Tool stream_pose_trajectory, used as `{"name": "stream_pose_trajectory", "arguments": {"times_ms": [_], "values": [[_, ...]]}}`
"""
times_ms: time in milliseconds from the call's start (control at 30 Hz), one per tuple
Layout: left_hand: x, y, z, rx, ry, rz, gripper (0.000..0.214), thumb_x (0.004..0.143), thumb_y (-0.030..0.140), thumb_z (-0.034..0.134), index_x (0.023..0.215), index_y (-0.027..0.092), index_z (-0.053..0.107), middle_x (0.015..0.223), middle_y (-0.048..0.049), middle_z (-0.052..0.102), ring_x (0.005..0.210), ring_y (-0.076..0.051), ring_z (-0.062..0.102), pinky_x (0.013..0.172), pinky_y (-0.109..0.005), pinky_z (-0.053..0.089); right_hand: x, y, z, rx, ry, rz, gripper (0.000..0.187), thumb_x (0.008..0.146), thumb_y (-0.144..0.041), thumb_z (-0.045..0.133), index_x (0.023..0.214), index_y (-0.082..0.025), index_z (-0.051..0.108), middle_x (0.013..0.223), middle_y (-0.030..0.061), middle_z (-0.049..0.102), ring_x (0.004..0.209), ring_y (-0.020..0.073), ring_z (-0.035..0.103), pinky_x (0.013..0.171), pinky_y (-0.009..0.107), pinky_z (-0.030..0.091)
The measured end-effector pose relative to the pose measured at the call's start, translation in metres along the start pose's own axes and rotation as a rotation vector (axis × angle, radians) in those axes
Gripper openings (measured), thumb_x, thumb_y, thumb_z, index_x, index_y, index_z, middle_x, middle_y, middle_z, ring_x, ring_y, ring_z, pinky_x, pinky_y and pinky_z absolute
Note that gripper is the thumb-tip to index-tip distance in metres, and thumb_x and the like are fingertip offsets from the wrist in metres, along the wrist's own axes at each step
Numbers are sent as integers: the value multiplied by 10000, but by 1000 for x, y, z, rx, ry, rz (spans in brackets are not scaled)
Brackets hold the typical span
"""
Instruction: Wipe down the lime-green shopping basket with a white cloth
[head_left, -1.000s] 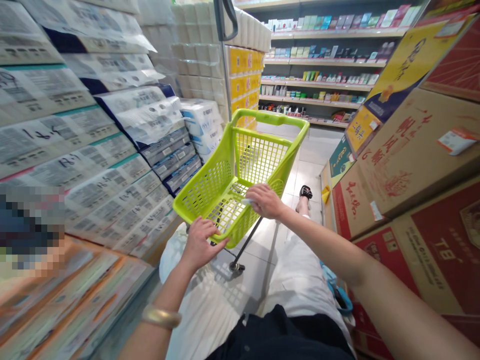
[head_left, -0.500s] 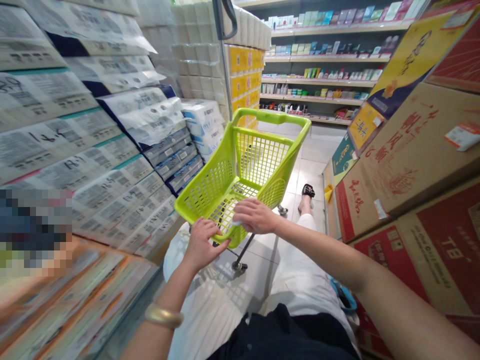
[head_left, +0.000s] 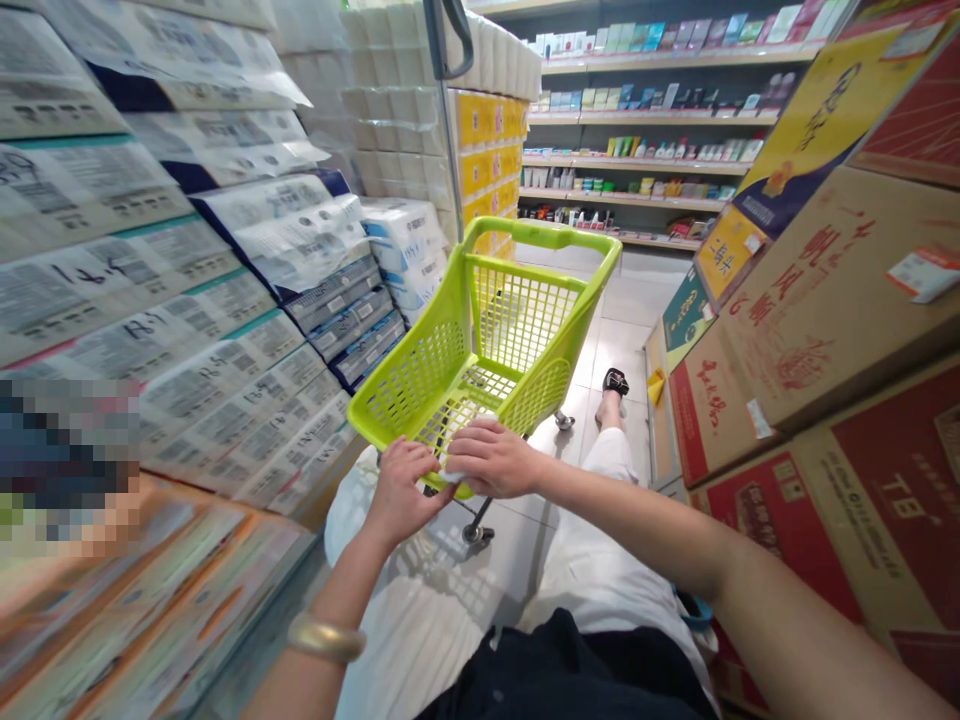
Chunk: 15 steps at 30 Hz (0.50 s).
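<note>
A lime-green plastic shopping cart (head_left: 450, 330) stands in the aisle in front of me, its basket holding nothing I can see. My left hand (head_left: 401, 490) grips the near rim of the cart, fingers curled over the edge. My right hand (head_left: 491, 457) lies on the same rim just to the right, pressing a small white wipe or tissue (head_left: 452, 474) against the plastic. The two hands almost touch. A gold bangle (head_left: 324, 637) sits on my left forearm.
Stacked tissue packs (head_left: 225, 300) wall the left side. Cardboard cartons (head_left: 810, 330) are piled on the right. Shelves of small goods (head_left: 645, 110) close the far end. A sandalled foot (head_left: 615, 383) stretches out on the tiled floor by the cart wheels.
My right hand has slid with the white wipe along the cart's rim, from the right corner toward me and left, ending beside my left hand. The cart and left hand barely moved.
</note>
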<state>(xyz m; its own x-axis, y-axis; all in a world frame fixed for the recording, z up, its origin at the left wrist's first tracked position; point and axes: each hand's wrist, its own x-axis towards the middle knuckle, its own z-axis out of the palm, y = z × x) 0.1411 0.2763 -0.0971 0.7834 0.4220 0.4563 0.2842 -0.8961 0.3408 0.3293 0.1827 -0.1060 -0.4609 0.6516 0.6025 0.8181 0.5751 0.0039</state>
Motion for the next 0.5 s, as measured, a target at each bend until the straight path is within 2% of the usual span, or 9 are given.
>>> {"name": "stream_pose_trajectory", "arguments": {"times_ms": [67, 167, 233, 300, 367, 433, 500], "values": [[-1, 0, 0, -10, 7, -11, 176, 702, 385, 698, 650, 231, 631, 790, -22, 684, 852, -211, 597, 977, -448, 391, -7, 25, -14, -31, -21, 8, 242, 884, -232, 457, 1075, -237, 605, 1122, 43, 670, 1150, 184, 540, 1032, 359, 365], [-1, 1, 1, -19, 29, -19, 197, 702, 399, 700, 635, 232, 620, 781, -22, 678, 853, -213, 597, 978, -453, 391, -16, 59, -34, -77, 65, 243, 226, 884, -208, 442, 1032, -212, 613, 1083, 78, 669, 1089, 210, 558, 984, 396, 394], [0, 1, 2, -23, 44, -18, 203, 703, 403, 699, 631, 232, 618, 776, -23, 674, 851, -215, 599, 976, -457, 392, -18, 62, -37, -86, 144, 421, 215, 884, -201, 440, 1013, -202, 611, 1057, 88, 668, 1074, 225, 555, 1003, 424, 373], [0, 2, 3, -23, 46, -18, 202, 701, 401, 701, 631, 231, 618, 773, -22, 673, 850, -217, 599, 975, -459, 392, -15, 46, -29, -67, 190, 512, 210, 876, -196, 448, 1013, -201, 607, 1053, 86, 669, 1101, 230, 543, 1057, 443, 321], [0, 2, 3, -17, 38, -16, 193, 699, 393, 700, 632, 229, 621, 772, -22, 673, 854, -218, 599, 974, -459, 393, -10, 18, -14, -26, 189, 464, 207, 861, -207, 470, 1018, -207, 604, 1064, 74, 673, 1147, 224, 529, 1096, 436, 278], [0, 1, 2, -6, 23, -6, 179, 700, 389, 693, 644, 231, 631, 775, -23, 677, 858, -219, 600, 971, -455, 397, -5, -7, 2, 2, 143, 317, 210, 853, -244, 495, 1033, -219, 601, 1098, 56, 677, 1190, 217, 517, 1113, 425, 261], [-1, -1, 1, 2, 5, 4, 169, 693, 393, 692, 661, 235, 641, 783, -23, 682, 858, -217, 598, 968, -449, 403, -3, -18, 10, -1, 72, 183, 236, 852, -274, 513, 1070, -238, 596, 1149, 43, 670, 1217, 207, 510, 1114, 405, 268]]}}
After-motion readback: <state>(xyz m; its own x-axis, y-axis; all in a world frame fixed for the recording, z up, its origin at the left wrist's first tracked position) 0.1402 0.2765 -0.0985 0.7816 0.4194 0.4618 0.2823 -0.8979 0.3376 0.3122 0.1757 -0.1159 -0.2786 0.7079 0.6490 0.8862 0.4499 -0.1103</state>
